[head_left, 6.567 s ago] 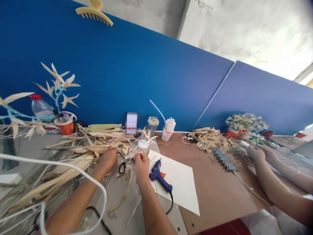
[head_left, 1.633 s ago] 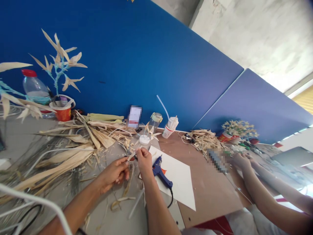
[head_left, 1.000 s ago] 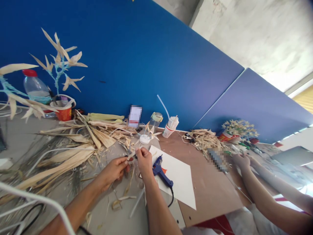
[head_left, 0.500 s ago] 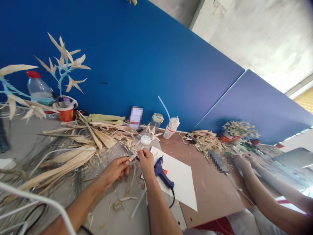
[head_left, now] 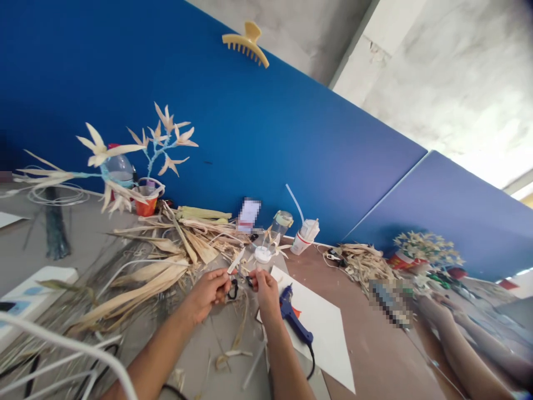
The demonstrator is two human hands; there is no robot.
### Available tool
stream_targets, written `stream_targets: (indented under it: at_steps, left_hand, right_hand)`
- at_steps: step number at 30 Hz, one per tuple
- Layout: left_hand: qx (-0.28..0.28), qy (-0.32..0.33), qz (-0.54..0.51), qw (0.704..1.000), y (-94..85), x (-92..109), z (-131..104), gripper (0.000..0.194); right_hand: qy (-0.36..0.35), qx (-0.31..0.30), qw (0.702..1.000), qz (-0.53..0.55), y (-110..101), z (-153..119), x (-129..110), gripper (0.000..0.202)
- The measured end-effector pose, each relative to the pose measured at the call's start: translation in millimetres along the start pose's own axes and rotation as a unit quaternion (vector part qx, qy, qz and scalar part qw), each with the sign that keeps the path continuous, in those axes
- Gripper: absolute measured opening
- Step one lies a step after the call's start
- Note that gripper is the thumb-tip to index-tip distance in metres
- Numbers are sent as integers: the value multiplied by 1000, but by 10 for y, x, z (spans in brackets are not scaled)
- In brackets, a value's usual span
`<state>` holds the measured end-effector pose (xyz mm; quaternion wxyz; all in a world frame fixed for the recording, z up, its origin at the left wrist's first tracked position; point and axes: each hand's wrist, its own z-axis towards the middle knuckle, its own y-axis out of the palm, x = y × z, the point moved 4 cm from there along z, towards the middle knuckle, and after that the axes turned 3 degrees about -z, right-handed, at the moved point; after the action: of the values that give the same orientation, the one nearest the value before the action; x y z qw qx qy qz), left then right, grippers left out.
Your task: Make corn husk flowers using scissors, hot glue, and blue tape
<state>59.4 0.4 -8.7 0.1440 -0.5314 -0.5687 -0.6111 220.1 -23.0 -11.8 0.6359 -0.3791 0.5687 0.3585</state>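
Note:
My left hand point(head_left: 211, 293) is closed, thumb and fingertips pinching a pale strip of dried corn husk point(head_left: 236, 261) that points up and away. Just right of those fingers is a black loop point(head_left: 233, 290); I cannot tell whether it is held or lying on the table. My right hand point(head_left: 265, 286) is closed a short gap away, its fingertips together by a small dark piece point(head_left: 249, 281); what it grips is too small to make out. A blue glue gun point(head_left: 295, 315) lies on a white sheet point(head_left: 328, 339) right of my right forearm.
Dried husks point(head_left: 166, 261) are heaped at left, beside a power strip point(head_left: 37, 300). Husk flowers on blue stems point(head_left: 156, 150) rise behind, near a red cup point(head_left: 145, 206). A clear bottle point(head_left: 282, 223) and white cup point(head_left: 300, 243) stand ahead. Another person's arms point(head_left: 452, 328) are at right.
The view has shifted, bringing a yellow hair claw at the top into full sight. My hands have drawn slightly apart, and the husk strip now tilts up from my left fingers, clear of my right hand.

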Motion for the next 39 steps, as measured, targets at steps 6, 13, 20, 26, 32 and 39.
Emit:
stream_targets:
  at_steps: [6, 13, 20, 26, 32, 39]
  left_hand:
    - [43, 22, -53, 997, -109, 82, 26, 32]
    - [103, 31, -44, 993, -196, 132, 23, 27]
    - [129, 41, -55, 989, -255, 156, 37, 29]
    - [134, 57, -53, 988, -286, 129, 60, 33]
    - [148, 79, -63, 984, -314, 154, 54, 36]
    - [178, 106, -103, 973, -321, 259, 5, 35]
  right_hand:
    - [-15, -20, 998, -49, 54, -61, -256, 34]
    - [-87, -88, 984, -124, 243, 11, -889, 26]
    - [-183, -122, 897, -383, 749, 645, -1031, 18]
    - [-271, -149, 766, -563, 1247, 1042, -808, 36]
    - [-329, -225, 670, -625, 1428, 1168, -595, 33]
    - [-287, -170, 768, -546, 1598, 1491, -783, 40]
